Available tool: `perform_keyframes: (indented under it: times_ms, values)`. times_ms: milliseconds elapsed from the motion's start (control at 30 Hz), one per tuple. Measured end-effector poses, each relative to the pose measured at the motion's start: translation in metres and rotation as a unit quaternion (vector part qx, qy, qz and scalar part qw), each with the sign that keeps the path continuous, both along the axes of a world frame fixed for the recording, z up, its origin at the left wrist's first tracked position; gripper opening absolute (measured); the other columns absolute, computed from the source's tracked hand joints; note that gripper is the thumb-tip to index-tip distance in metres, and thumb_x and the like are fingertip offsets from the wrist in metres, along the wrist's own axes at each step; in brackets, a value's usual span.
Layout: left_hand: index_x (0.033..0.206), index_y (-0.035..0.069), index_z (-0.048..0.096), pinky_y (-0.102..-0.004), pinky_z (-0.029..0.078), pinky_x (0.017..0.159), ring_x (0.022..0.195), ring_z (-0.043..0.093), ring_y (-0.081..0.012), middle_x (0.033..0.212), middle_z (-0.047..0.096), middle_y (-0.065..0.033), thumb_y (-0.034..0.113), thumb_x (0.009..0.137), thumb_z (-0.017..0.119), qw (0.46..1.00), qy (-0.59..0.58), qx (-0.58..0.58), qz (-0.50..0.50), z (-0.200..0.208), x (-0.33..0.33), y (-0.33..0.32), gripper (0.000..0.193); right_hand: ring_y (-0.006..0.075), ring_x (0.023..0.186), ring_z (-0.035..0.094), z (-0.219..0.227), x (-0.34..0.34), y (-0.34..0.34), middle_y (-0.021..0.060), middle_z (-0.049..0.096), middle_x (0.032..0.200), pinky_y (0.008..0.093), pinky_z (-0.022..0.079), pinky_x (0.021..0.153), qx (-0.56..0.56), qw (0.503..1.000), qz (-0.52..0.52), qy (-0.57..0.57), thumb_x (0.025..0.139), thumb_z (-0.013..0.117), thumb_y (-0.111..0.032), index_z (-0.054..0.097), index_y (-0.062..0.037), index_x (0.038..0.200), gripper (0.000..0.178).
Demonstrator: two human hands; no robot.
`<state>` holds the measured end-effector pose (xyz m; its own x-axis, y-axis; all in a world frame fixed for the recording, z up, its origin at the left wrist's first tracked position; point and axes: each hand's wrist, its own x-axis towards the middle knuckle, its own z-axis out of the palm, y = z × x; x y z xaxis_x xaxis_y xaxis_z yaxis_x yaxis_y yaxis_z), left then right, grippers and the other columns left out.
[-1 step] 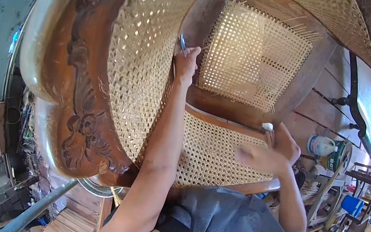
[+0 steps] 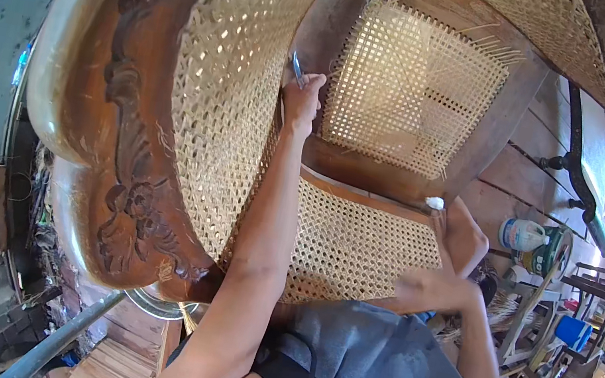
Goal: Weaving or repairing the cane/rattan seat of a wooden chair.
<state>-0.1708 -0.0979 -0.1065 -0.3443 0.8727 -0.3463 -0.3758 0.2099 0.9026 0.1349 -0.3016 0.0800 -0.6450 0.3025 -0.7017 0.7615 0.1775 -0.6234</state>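
Note:
A large wooden chair frame [image 2: 133, 183] with carved edges and woven cane panels fills the space before me. My left hand [image 2: 302, 104] is closed around a slim, bluish metal tool with a pointed tip [image 2: 296, 66], beside the curved cane back [image 2: 230, 95]. Just right of that hand is the cane seat panel [image 2: 417, 88], with loose strand ends along its far edge. Low over the front cane panel [image 2: 358, 239], near my lap, my right hand [image 2: 432, 291] is smeared by motion; its fingers cannot be made out.
A small white lump [image 2: 434, 203] sits by my bent bare leg [image 2: 468, 238]. To the right stand a white jug [image 2: 525, 235], a dark green bucket [image 2: 548, 253], a blue container [image 2: 572, 333] and wooden furniture frames. A metal pipe [image 2: 61, 341] runs at lower left.
My right hand has moved down toward my lap, away from the white lump. My left hand stays in place with the pointed metal tool. The view has shifted slightly.

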Motion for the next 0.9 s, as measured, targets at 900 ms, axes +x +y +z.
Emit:
perform_keyframes:
  times_ms: [900]
  values:
    - [0.071,0.009,0.065,-0.0246,0.032,0.044,0.047,0.042,-0.0047,0.056,0.05,0.0062,0.021,0.086,0.07,0.999,-0.02,0.015,0.022,-0.009,0.013,0.005,0.02,0.035,0.078,0.064,-0.091,-0.153,0.231,0.0124,0.06,0.101,0.0438,0.055,0.067,0.523,0.838,-0.095,0.123,0.089,0.056,-0.014,0.064,-0.0091,0.103,0.017]
